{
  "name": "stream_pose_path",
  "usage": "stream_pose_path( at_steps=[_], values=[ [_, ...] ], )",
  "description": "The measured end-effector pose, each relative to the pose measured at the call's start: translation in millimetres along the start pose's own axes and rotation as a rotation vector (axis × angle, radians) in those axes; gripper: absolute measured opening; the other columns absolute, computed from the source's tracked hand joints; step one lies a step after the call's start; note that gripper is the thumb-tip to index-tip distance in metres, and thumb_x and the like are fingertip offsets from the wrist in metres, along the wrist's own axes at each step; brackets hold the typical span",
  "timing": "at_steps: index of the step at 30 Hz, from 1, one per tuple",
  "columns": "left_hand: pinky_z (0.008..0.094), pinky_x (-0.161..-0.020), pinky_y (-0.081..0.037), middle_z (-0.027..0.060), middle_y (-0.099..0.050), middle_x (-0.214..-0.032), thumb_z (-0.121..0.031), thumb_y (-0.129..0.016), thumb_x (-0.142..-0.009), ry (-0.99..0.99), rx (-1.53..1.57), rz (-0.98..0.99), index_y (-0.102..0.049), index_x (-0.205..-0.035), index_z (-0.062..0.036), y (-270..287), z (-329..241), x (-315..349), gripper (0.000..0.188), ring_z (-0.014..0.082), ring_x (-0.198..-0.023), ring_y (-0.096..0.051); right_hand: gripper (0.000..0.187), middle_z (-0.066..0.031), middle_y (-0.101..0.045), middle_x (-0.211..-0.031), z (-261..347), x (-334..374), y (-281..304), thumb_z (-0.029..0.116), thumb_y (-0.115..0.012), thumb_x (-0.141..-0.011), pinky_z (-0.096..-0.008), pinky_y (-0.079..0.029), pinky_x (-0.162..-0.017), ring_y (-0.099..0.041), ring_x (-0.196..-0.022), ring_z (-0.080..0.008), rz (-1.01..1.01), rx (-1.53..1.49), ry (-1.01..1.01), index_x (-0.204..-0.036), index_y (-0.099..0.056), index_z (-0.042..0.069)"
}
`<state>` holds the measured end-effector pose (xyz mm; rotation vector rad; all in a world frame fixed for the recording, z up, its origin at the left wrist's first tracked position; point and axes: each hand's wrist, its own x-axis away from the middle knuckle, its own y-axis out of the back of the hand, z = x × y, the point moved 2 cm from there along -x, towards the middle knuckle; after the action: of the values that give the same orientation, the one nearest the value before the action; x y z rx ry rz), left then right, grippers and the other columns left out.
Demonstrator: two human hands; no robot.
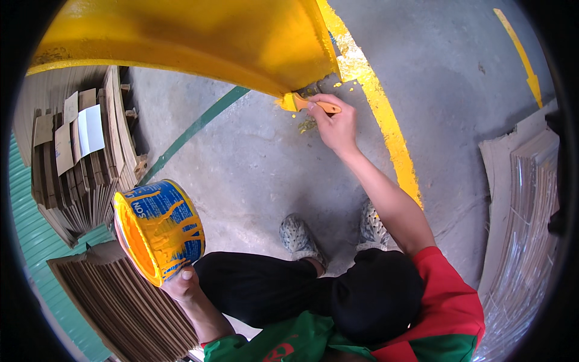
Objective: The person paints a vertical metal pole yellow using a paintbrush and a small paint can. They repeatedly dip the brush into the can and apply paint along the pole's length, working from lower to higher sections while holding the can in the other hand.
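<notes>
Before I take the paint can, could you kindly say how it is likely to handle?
The paint can would probably feel slippery, since yellow paint streaks its outer wall. Any paint inside could slop out, as its open mouth looks tilted sideways in the left hand. Its round body might roll if laid down.

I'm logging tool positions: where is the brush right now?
In the head view, the brush is above centre, in the right hand, its bristles at the lower edge of the yellow panel.

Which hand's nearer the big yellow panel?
Right. The right hand holds a brush at the lower edge of the yellow panel; the left hand, holding the paint can, is much farther off.
</notes>
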<state>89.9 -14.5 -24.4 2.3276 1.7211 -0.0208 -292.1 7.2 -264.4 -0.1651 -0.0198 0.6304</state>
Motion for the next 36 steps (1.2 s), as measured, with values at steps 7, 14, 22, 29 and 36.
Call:
stream_pose_path(
  at_steps=[7, 14, 22, 29, 36],
  values=[
    [0.0459, -0.099, -0.055, 0.013, -0.058, -0.137, -0.023, -0.092, -0.072, -0.034, -0.014, 0.032, -0.029, -0.159, -0.0059, -10.0, -8.9, -10.6, 0.109, 0.0298, -0.117, -0.063, 0.014, -0.0077, -0.077, -0.083, 23.4, -0.3, -15.3, 0.008, -0.074, -0.091, -0.0263, -0.055, -0.066, -0.072, -0.07, -0.0144, -0.162, -0.2, -0.151, -0.097, -0.074, -0.004],
    [0.0478, -0.102, -0.053, 0.0138, -0.057, -0.137, -0.024, -0.09, -0.075, -0.058, -0.02, 0.03, -0.031, -0.158, -0.0052, -13.6, -12.6, -15.8, 0.104, 0.0306, -0.119, -0.062, 0.014, -0.0078, -0.076, -0.088, 55.6, 17.2, -19.6, 0.007, -0.08, -0.087, -0.0292, -0.057, -0.07, -0.073, -0.076, -0.0149, -0.179, -0.097, 0.138, -0.096, -0.072, 0.0],
    [0.0484, -0.104, -0.052, 0.0153, -0.058, -0.137, -0.025, -0.089, -0.076, -0.041, -0.005, 0.05, -0.034, -0.156, -0.0039, 1.7, -9.7, -10.3, 0.099, 0.0318, -0.12, -0.062, 0.012, -0.0107, -0.077, -0.089, 22.9, 6.1, -13.8, 0.008, -0.08, -0.087, -0.0297, -0.056, -0.07, -0.072, -0.076, -0.0162, -0.161, 0.214, 0.062, -0.096, -0.073, 0.001],
    [0.0489, -0.105, -0.052, 0.0159, -0.057, -0.139, -0.024, -0.088, -0.076, -0.12, -0.062, 0.065, -0.034, -0.155, -0.0022, -19.8, -12.8, -6.1, 0.099, 0.0325, -0.122, -0.061, 0.011, -0.0095, -0.076, -0.083, 48.3, 10.0, -20.2, 0.008, -0.079, -0.088, -0.0292, -0.055, -0.066, -0.071, -0.072, -0.0131, -0.199, -0.062, 0.242, -0.095, -0.073, 0.001],
    [0.0498, -0.106, -0.051, 0.0156, -0.056, -0.14, -0.025, -0.088, -0.076, -0.084, -0.037, 0.077, -0.034, -0.156, -0.0029, -8.9, -13.5, -12.3, 0.099, 0.0327, -0.123, -0.06, 0.011, -0.0085, -0.074, -0.08, 27.6, 1.9, -15.3, 0.008, -0.079, -0.087, -0.0285, -0.054, -0.065, -0.068, -0.069, -0.0125, -0.165, 0.095, 0.093, -0.092, -0.071, 0.001]
  ],
)
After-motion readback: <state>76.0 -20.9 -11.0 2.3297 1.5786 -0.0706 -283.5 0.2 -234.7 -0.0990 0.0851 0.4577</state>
